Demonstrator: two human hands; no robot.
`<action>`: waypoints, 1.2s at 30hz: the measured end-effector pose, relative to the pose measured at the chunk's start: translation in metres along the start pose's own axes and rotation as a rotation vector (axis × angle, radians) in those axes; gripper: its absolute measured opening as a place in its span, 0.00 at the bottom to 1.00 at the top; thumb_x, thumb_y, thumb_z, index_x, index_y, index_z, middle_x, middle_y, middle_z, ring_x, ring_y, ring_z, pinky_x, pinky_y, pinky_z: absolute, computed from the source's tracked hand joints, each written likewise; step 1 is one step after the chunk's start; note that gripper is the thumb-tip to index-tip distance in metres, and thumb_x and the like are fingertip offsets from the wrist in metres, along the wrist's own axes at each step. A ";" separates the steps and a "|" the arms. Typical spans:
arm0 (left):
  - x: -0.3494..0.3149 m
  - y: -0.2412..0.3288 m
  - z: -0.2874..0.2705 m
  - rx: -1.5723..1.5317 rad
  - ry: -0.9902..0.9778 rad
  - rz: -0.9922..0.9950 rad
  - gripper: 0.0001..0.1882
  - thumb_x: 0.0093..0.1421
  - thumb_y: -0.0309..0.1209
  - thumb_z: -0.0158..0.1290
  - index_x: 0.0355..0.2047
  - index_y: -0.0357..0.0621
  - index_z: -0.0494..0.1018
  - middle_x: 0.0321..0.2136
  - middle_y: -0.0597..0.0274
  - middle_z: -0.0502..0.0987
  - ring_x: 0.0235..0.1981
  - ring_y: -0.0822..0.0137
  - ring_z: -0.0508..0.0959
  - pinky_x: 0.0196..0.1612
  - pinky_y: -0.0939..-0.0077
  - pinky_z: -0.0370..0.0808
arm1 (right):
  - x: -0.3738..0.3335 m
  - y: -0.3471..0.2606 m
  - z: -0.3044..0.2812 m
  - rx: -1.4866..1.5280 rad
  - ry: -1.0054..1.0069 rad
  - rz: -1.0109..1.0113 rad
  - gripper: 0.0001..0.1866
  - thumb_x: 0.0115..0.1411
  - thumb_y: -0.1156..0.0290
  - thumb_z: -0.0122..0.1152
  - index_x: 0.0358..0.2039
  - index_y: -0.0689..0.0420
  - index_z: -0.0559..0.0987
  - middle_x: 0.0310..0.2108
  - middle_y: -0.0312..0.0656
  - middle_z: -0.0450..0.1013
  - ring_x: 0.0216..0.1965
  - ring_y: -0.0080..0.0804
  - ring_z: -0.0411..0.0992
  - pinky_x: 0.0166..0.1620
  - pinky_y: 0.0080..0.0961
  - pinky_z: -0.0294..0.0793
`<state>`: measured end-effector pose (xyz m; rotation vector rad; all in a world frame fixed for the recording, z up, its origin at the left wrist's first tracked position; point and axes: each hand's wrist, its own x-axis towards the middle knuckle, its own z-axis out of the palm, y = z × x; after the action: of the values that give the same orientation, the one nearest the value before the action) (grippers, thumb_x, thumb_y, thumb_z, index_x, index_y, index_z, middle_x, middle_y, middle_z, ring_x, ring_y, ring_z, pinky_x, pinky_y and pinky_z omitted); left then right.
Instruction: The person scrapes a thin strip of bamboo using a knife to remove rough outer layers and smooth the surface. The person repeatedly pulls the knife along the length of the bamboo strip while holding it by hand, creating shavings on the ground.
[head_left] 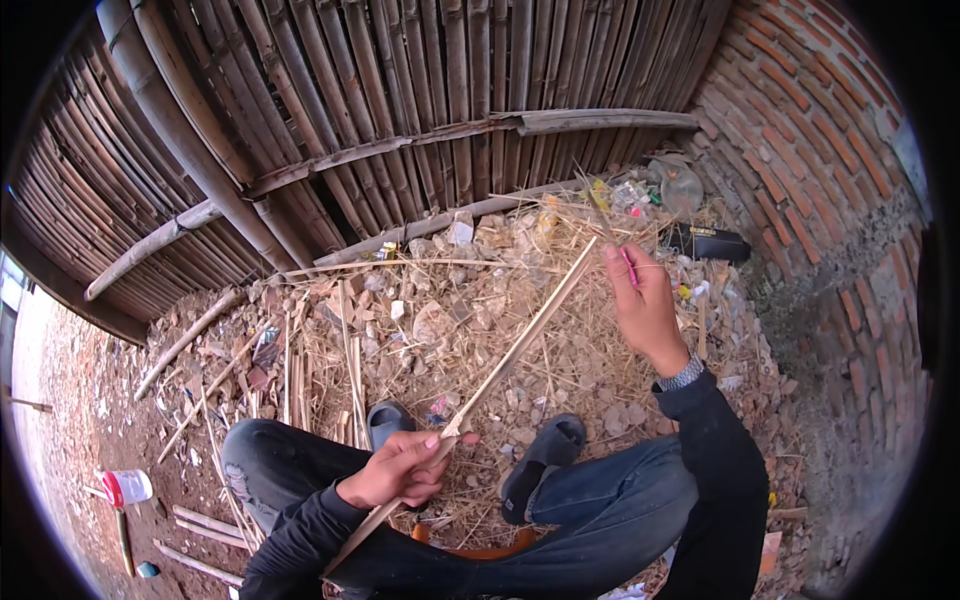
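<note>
My left hand (400,468) grips a long thin bamboo strip (520,340) near its lower end, above my left knee. The strip slants up and to the right, its tip ending near my right hand. My right hand (645,305) is raised at the upper right and pinches a small pink-handled tool (630,268) together with a thin pale sliver. A metal watch band sits on my right wrist. I am seated, with dark sleeves, jeans and dark sandals (545,455) below the strip.
A bamboo fence (400,90) stands ahead and a brick wall (800,130) at the right. Shavings, rubble and litter cover the ground in front. Cut bamboo strips (350,370) lie at the left. A white cup with a red lid (125,487) sits far left.
</note>
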<state>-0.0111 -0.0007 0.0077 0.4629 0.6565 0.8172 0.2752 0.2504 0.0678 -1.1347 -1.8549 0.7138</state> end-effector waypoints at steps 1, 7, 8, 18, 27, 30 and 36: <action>0.000 0.000 -0.001 -0.007 -0.004 0.003 0.30 0.81 0.43 0.37 0.72 0.33 0.59 0.22 0.71 0.57 0.17 0.79 0.55 0.18 0.82 0.56 | 0.000 -0.002 -0.001 0.004 0.005 -0.017 0.27 0.73 0.50 0.58 0.25 0.61 0.70 0.16 0.36 0.60 0.20 0.23 0.58 0.25 0.29 0.61; -0.002 0.000 -0.003 -0.052 -0.025 -0.039 0.30 0.81 0.45 0.37 0.73 0.37 0.59 0.22 0.72 0.56 0.16 0.79 0.54 0.18 0.82 0.56 | -0.002 -0.005 -0.001 -0.089 -0.031 -0.040 0.23 0.76 0.56 0.54 0.27 0.62 0.74 0.15 0.39 0.64 0.19 0.24 0.61 0.25 0.33 0.60; -0.001 0.000 -0.003 -0.058 -0.030 -0.042 0.30 0.81 0.45 0.37 0.73 0.37 0.59 0.22 0.72 0.56 0.16 0.79 0.54 0.18 0.82 0.56 | -0.002 -0.005 0.004 -0.074 0.002 -0.060 0.23 0.76 0.57 0.54 0.27 0.62 0.75 0.14 0.40 0.64 0.18 0.26 0.61 0.25 0.34 0.60; -0.001 0.005 -0.004 -0.062 0.013 -0.020 0.29 0.81 0.44 0.36 0.74 0.39 0.57 0.21 0.72 0.54 0.15 0.79 0.53 0.17 0.81 0.55 | -0.019 -0.013 0.025 -0.140 -0.150 -0.037 0.22 0.76 0.61 0.54 0.27 0.63 0.74 0.12 0.46 0.64 0.12 0.35 0.63 0.20 0.37 0.57; -0.004 0.008 -0.007 -0.088 0.035 -0.008 0.31 0.80 0.48 0.36 0.73 0.38 0.57 0.20 0.73 0.54 0.14 0.79 0.52 0.16 0.80 0.53 | -0.039 -0.023 0.039 -0.040 -0.302 0.004 0.22 0.76 0.60 0.53 0.26 0.63 0.75 0.12 0.48 0.65 0.14 0.38 0.66 0.22 0.39 0.61; -0.002 0.013 -0.010 -0.129 0.032 0.008 0.32 0.80 0.48 0.36 0.74 0.39 0.56 0.20 0.74 0.53 0.14 0.80 0.51 0.16 0.80 0.54 | -0.054 -0.031 0.047 0.005 -0.480 -0.046 0.22 0.75 0.60 0.54 0.27 0.63 0.75 0.13 0.51 0.67 0.15 0.45 0.69 0.22 0.42 0.62; -0.005 0.020 -0.008 -0.153 0.047 0.030 0.36 0.77 0.52 0.42 0.76 0.44 0.52 0.19 0.75 0.55 0.13 0.81 0.51 0.15 0.79 0.50 | -0.061 -0.047 0.059 0.027 -0.478 -0.078 0.24 0.76 0.58 0.53 0.26 0.62 0.74 0.12 0.49 0.65 0.13 0.45 0.67 0.21 0.43 0.60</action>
<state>-0.0292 0.0088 0.0159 0.3164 0.6265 0.9018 0.2192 0.1732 0.0541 -0.9202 -2.2612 1.0279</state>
